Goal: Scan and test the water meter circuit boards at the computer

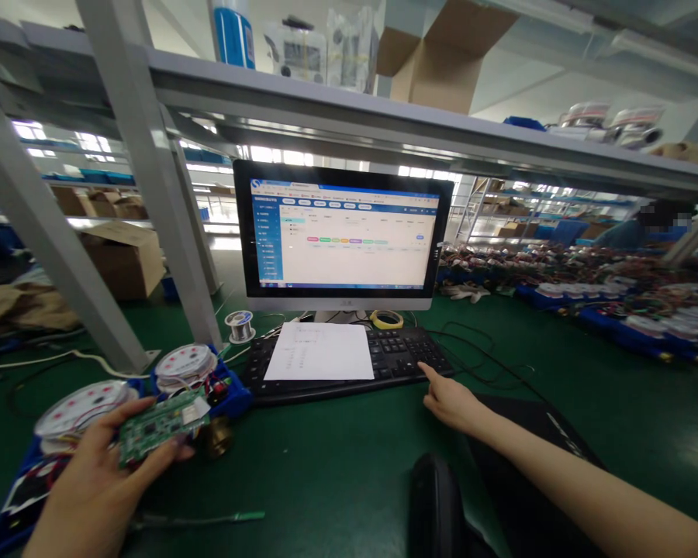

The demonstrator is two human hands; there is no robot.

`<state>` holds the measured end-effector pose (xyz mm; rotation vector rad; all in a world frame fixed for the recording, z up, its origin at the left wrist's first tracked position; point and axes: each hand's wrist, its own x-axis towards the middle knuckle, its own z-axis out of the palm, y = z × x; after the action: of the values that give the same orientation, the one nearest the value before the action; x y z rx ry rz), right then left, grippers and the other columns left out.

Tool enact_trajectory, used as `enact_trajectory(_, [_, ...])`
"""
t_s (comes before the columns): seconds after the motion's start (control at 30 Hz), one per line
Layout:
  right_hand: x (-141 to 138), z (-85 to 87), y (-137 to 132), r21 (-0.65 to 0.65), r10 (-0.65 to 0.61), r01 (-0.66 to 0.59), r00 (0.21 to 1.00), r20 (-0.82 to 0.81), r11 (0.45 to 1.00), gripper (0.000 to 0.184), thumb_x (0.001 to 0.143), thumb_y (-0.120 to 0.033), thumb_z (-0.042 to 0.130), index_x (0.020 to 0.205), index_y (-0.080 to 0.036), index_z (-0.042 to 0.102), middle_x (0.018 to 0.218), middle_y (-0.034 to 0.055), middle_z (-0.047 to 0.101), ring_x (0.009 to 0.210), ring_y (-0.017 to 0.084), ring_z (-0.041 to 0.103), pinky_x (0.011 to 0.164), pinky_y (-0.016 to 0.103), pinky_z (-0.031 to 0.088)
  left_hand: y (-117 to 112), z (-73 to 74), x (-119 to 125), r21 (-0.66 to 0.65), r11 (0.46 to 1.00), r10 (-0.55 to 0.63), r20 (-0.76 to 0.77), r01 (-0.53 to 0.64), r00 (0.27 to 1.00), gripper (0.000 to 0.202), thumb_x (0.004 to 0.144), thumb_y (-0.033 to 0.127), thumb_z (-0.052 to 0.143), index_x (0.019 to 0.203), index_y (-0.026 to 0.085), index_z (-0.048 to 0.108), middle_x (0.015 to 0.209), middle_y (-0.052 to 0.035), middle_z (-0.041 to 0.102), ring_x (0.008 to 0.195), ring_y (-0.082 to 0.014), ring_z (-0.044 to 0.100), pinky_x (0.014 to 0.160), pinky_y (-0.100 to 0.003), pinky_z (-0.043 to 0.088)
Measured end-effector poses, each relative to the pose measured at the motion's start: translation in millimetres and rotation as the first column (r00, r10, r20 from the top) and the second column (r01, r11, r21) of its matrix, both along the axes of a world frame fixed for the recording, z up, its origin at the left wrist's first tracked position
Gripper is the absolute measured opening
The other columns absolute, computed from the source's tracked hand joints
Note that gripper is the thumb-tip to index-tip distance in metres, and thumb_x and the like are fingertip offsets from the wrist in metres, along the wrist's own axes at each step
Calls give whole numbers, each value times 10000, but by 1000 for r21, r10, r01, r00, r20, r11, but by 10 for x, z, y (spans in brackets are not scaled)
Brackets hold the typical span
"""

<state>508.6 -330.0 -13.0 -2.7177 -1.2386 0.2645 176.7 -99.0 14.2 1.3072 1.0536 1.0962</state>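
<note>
At the lower left my left hand (pixel 101 465) grips a green circuit board (pixel 163 426) between thumb and fingers. The board is tilted, its chips and a white connector facing up. Behind and below it are blue trays (pixel 233 397) with round white-topped units (pixel 184 366) and wires. A brass fitting (pixel 218 438) shows just right of the board. My right hand (pixel 450 399) holds nothing; its index finger is stretched onto the right part of the black keyboard (pixel 404 353), the other fingers curled. A sheet of white paper (pixel 319 353) with faint marks lies over the keyboard's left and middle keys.
A lit monitor (pixel 343 232) stands behind the keyboard, under a shelf (pixel 326 97). Nearby are a solder wire spool (pixel 240 327) and a yellow tape roll (pixel 386 318). A black object (pixel 436 504) rises at the front edge. Wired units fill the right; a person (pixel 634 232) is beyond.
</note>
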Motion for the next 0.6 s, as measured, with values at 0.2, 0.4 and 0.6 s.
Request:
enact_trajectory(0.2, [-42, -29, 140, -50, -35, 37, 999, 25, 998, 635, 823, -169, 418, 1409, -72, 195, 960, 113, 626, 838, 217, 587, 738, 333, 414, 61, -22, -43, -25, 999, -37, 27, 38, 999, 738, 545, 169, 752, 1222, 237, 466, 735, 85, 669, 599, -93, 657, 620, -113, 519])
enact_trajectory(0.4, [-104, -198, 152, -9, -72, 73, 991, 114, 997, 615, 811, -141, 365, 1403, -43, 233, 1004, 143, 617, 864, 248, 590, 719, 323, 406, 120, -66, -57, -15, 999, -53, -76, 52, 996, 804, 473, 392, 776, 1194, 250, 448, 877, 6, 670, 612, -157, 667, 613, -206, 555])
enact_trajectory(0.6, [-107, -404, 130, 51, -65, 57, 982, 175, 997, 574, 834, -85, 264, 1403, -19, 225, 1013, 141, 604, 855, 243, 585, 749, 351, 421, 127, -87, -41, 189, 980, -28, -205, 68, 978, 576, 591, 513, 627, 1066, 236, 454, 609, 19, 639, 707, -242, 662, 762, -346, 515])
